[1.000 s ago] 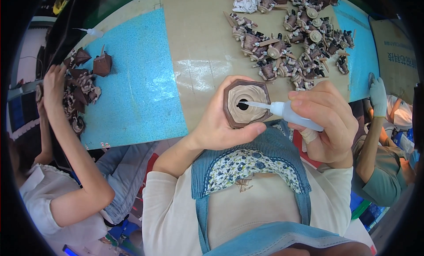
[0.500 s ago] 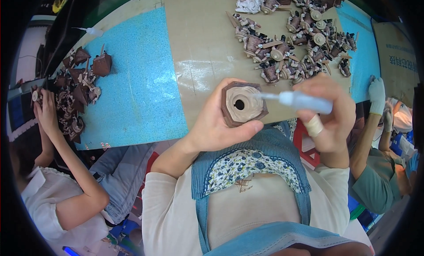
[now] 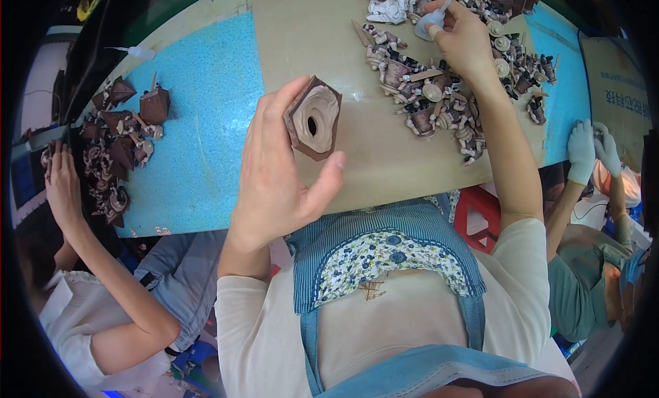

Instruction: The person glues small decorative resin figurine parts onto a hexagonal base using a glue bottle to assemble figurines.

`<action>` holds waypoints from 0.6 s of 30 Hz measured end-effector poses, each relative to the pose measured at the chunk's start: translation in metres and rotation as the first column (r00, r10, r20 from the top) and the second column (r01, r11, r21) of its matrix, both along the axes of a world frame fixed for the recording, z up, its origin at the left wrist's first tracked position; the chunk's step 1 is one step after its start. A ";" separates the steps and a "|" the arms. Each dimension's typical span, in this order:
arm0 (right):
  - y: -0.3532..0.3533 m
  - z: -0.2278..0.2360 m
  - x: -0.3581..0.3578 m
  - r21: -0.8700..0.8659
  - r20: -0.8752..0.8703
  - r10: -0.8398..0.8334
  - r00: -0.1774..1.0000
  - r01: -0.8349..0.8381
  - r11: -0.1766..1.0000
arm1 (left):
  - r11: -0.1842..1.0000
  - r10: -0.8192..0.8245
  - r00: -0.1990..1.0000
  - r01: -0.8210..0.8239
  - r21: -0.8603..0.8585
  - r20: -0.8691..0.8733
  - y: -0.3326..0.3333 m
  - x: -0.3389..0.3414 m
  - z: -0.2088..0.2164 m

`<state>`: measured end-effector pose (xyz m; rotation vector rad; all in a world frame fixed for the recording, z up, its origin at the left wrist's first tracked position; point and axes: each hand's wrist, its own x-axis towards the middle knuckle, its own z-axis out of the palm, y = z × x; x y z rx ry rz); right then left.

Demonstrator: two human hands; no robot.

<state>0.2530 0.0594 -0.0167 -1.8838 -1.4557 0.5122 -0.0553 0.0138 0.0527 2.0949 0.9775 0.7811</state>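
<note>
A brown six-sided hollow piece (image 3: 325,118), with a cream inside and a dark hole at its bottom, is held by my left hand (image 3: 268,175). My fingers wrap behind its left side and the thumb lies below its lower edge. At the far right of the table, my right hand (image 3: 465,47) grips a small squeeze bottle (image 3: 428,23) with a thin nozzle tilted up and to the right. The bottle is beside several small painted figurines (image 3: 434,92) in brown and cream, spread in a cluster.
Crumpled white paper (image 3: 388,4) lies at the table's back. To the left, a blue mat (image 3: 206,123) bears more brown pieces (image 3: 123,147) and another nozzle bottle (image 3: 141,53). A person (image 3: 117,295) works at left; another with white gloves (image 3: 582,149) sits at right.
My right hand has carried the squeeze bottle from beside the brown piece to the far right, by the figurines. My left hand has moved the piece left and away from me, tilting it.
</note>
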 end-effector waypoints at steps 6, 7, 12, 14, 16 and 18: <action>-0.024 0.012 -0.012 0.038 -0.064 -0.082 0.995 0.084 0.996 | 0.984 0.078 0.986 -0.099 0.150 0.145 -0.004 0.005 -0.018; -0.031 0.019 -0.018 0.093 0.002 -0.124 0.992 0.123 0.988 | 0.976 0.099 0.978 -0.132 0.176 0.184 -0.005 0.005 -0.021; -0.059 0.046 -0.066 0.303 0.382 -0.005 0.924 -0.120 0.946 | 0.953 0.080 0.934 -0.174 0.249 0.348 -0.005 0.009 -0.026; -0.058 0.043 -0.075 0.210 0.409 0.192 0.892 -0.296 0.932 | 0.942 0.018 0.931 -0.137 0.305 0.364 -0.005 0.008 -0.025; -0.053 0.031 -0.079 -0.007 0.452 0.292 0.843 -0.325 0.946 | 0.910 0.031 0.930 -0.177 0.375 0.366 -0.004 0.010 -0.023; -0.051 0.033 -0.079 -0.023 0.455 0.303 0.837 -0.329 0.944 | 0.870 0.052 0.928 -0.223 0.439 0.368 -0.003 0.011 -0.022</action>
